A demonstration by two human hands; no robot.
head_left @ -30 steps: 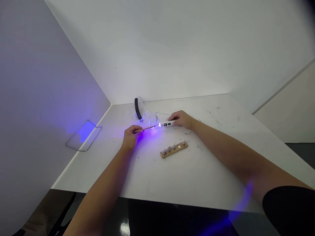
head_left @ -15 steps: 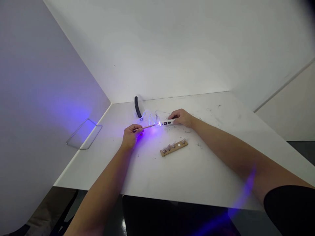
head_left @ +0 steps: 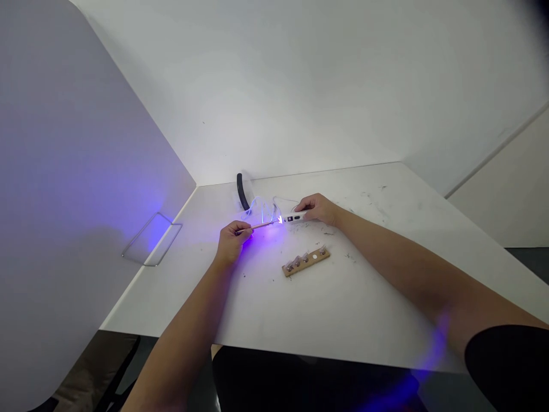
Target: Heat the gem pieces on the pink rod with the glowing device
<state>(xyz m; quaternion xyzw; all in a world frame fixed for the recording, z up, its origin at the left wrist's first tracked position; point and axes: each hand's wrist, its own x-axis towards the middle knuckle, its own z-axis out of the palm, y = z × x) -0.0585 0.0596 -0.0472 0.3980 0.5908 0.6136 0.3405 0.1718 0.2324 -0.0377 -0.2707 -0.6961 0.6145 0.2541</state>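
My left hand is closed around a thin pinkish stick with a dark rear end. The stick points right, its tip reaching into a bright violet glow. In my right hand is a slim white UV lamp with a small dark display and a dark button. Violet light shines from its left end onto the stick's tip; whatever sits on that tip is lost in the glare. In front of both hands lies a narrow wooden strip carrying several small metal-and-clear pieces and one white dot.
Behind my hands are thin white cords and a curved black tube near the back wall. A bent wire frame is at the left panel. Dark specks and smudges mark the white table, whose front edge is near me.
The whole view has shifted slightly, with everything a little lower and further right. Both hands keep their holds, and the lamp still glows at the stick's tip.
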